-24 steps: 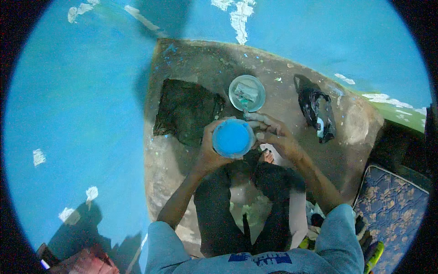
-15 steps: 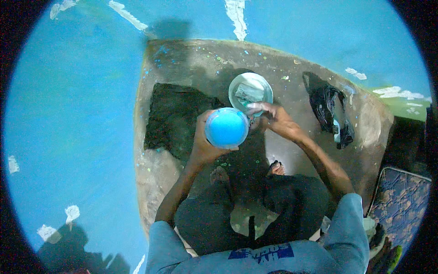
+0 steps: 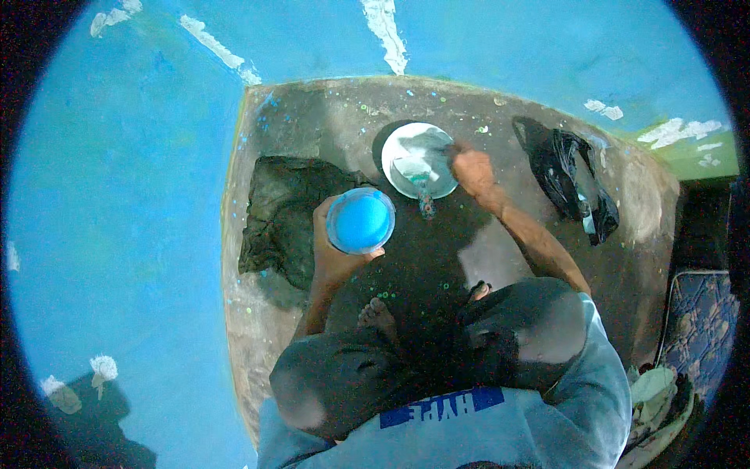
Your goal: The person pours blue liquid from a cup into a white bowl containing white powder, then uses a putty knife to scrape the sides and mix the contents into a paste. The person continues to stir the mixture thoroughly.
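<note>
So the right hand (image 3: 475, 173) has just let the cup side go: a moment ago its fingers were right up by the clear cup (image 3: 392, 213), then at the near edge of the white bowl (image 3: 396, 148), and now they're over at the bowl's right rim, well apart from the left hand (image 3: 328, 248). That leaves the cup in the left hand alone, fingers and thumb curled around its side, opened about as wide as the cup and holding it out in front. The right hand's fingers look bunched and partly closed (no idea whether they're pinching something, the tips are lost against the bowl), so I can't tell if it has hold of anything. Container-wise, the cup has smooth bright blue stuff (image 3: 362, 221) in it, paint by the look of it. The bowl, ahead of the left hand and just left of the right one, has something greyish-white inside plus a flat pale tool (image 3: 423, 181) lying in it, its dark speckled handle (image 3: 426, 206) poking over the near rim. Left of the left hand there's a crumpled dark cloth (image 3: 273, 207), and out past the right hand a black plastic bag (image 3: 564, 168) with something pale showing.
</note>
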`<action>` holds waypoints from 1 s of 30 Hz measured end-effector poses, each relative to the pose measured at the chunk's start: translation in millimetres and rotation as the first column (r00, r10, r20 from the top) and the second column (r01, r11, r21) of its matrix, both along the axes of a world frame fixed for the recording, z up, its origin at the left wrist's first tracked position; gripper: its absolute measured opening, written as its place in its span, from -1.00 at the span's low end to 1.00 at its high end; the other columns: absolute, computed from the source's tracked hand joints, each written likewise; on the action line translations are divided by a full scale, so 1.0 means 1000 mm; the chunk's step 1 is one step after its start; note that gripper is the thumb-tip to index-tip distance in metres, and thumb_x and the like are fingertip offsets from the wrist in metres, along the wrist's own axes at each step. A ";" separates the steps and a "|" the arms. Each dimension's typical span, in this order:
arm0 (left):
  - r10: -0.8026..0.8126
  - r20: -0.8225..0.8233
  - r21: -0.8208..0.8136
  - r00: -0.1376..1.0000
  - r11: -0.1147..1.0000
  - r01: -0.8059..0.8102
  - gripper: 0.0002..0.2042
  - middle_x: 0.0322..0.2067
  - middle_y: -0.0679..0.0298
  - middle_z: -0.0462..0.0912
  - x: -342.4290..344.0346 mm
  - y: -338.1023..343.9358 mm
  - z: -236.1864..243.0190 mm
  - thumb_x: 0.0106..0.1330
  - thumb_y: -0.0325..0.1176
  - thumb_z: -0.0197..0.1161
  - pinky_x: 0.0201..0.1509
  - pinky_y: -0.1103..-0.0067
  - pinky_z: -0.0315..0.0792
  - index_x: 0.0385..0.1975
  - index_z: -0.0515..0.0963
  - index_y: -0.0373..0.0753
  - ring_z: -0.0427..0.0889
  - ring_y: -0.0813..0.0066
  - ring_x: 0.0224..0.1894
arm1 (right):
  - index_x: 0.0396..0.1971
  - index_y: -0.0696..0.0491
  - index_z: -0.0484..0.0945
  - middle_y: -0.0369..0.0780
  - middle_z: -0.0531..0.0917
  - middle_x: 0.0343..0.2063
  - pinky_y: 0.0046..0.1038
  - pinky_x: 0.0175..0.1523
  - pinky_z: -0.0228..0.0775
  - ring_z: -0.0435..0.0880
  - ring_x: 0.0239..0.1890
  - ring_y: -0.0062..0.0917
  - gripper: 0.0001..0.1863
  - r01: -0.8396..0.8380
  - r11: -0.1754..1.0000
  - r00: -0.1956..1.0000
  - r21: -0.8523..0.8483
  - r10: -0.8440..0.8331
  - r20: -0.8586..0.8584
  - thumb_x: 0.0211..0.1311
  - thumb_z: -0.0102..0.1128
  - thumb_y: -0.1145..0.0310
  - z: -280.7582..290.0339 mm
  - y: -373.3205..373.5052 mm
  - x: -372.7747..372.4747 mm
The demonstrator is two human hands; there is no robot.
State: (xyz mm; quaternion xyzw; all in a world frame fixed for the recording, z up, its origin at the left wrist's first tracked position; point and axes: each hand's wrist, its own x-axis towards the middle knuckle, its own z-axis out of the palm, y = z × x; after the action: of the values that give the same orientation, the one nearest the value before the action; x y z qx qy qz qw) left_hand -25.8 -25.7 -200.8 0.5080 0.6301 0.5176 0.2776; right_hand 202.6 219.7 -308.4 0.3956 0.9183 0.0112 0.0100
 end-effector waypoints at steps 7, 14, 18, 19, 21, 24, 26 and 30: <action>0.007 0.197 0.016 0.980 1.000 -0.010 -0.01 0.09 0.15 0.32 0.008 -0.010 -0.007 -0.33 -0.24 0.65 0.17 0.38 0.38 0.16 0.13 -0.22 0.39 0.29 0.14 | -0.13 0.12 0.57 0.02 0.66 -0.40 -0.19 -0.22 0.44 0.65 -0.34 -0.09 -0.66 0.378 0.877 0.706 -0.298 -0.481 -0.520 0.17 0.15 0.24 -0.007 -0.036 0.142; 0.074 0.034 -0.012 0.997 0.997 -0.074 0.02 0.08 0.15 0.33 0.013 -0.011 -0.006 -0.35 -0.19 0.66 0.19 0.38 0.35 0.18 0.13 -0.22 0.39 0.28 0.13 | 0.06 0.15 0.38 0.03 0.64 -0.28 -0.11 -0.12 0.45 0.63 -0.28 -0.01 -0.35 0.424 0.724 0.758 -0.545 -0.613 -0.225 0.21 0.04 -0.13 0.041 -0.085 0.051; 0.069 0.089 0.014 0.994 0.997 -0.070 0.02 0.07 0.15 0.33 0.006 -0.016 -0.012 -0.35 -0.18 0.66 0.19 0.37 0.34 0.17 0.14 -0.23 0.39 0.28 0.13 | 0.14 0.19 0.27 0.05 0.60 -0.24 -0.14 -0.17 0.47 0.65 -0.31 -0.10 -0.28 0.230 0.758 0.839 -0.610 -0.472 -0.270 0.16 0.14 -0.07 0.020 -0.104 -0.021; 0.072 0.098 0.001 0.993 0.997 -0.073 0.01 0.07 0.15 0.33 0.010 -0.013 -0.009 -0.35 -0.18 0.66 0.19 0.37 0.34 0.17 0.14 -0.23 0.38 0.28 0.14 | 0.16 0.20 0.24 0.03 0.61 -0.25 -0.16 -0.17 0.47 0.65 -0.29 -0.14 -0.27 0.204 0.723 0.828 -0.660 -0.487 -0.279 0.16 0.16 -0.03 -0.008 -0.101 -0.024; 0.104 0.089 -0.014 0.991 0.995 -0.103 0.01 0.07 0.15 0.33 0.010 -0.015 -0.007 -0.35 -0.18 0.66 0.19 0.37 0.34 0.17 0.15 -0.23 0.38 0.28 0.14 | 0.20 0.19 0.20 0.02 0.60 -0.23 -0.20 -0.14 0.46 0.65 -0.24 -0.20 -0.28 0.155 0.695 0.809 -0.703 -0.498 -0.313 0.17 0.18 0.05 -0.022 -0.099 -0.029; 0.108 0.059 -0.005 0.992 0.994 -0.107 0.00 0.07 0.15 0.33 0.008 -0.019 -0.011 -0.35 -0.19 0.66 0.20 0.37 0.34 0.16 0.16 -0.23 0.38 0.28 0.14 | 0.26 0.12 0.15 0.00 0.59 -0.15 -0.31 -0.06 0.43 0.62 -0.16 -0.30 -0.31 0.096 0.733 0.744 -0.673 -0.502 -0.441 0.20 0.16 0.16 -0.008 -0.103 0.003; 0.102 0.031 -0.008 0.994 0.995 -0.102 0.00 0.07 0.15 0.34 0.007 -0.021 -0.012 -0.36 -0.20 0.66 0.20 0.37 0.33 0.16 0.17 -0.23 0.38 0.28 0.14 | 0.28 0.06 0.15 -0.01 0.58 -0.11 -0.39 -0.03 0.39 0.59 -0.13 -0.38 -0.34 0.012 0.728 0.621 -0.685 -0.542 -0.565 0.22 0.12 0.20 0.022 -0.120 0.038; 0.084 0.068 -0.009 0.994 0.996 -0.084 -0.01 0.07 0.16 0.34 0.009 -0.018 -0.008 -0.36 -0.23 0.66 0.20 0.37 0.33 0.15 0.18 -0.23 0.38 0.28 0.14 | 0.26 0.09 0.19 -0.02 0.58 -0.17 -0.38 -0.07 0.37 0.56 -0.21 -0.37 -0.40 0.306 0.614 0.523 -0.728 -0.747 -0.410 0.29 0.04 0.14 0.021 -0.141 0.118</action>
State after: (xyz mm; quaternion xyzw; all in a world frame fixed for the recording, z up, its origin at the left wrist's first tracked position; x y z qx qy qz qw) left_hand -16.9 -43.5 -208.6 0.4622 0.6426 0.5440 0.2784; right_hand 320.7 78.8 -287.7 0.6202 0.6327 -0.4148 -0.2074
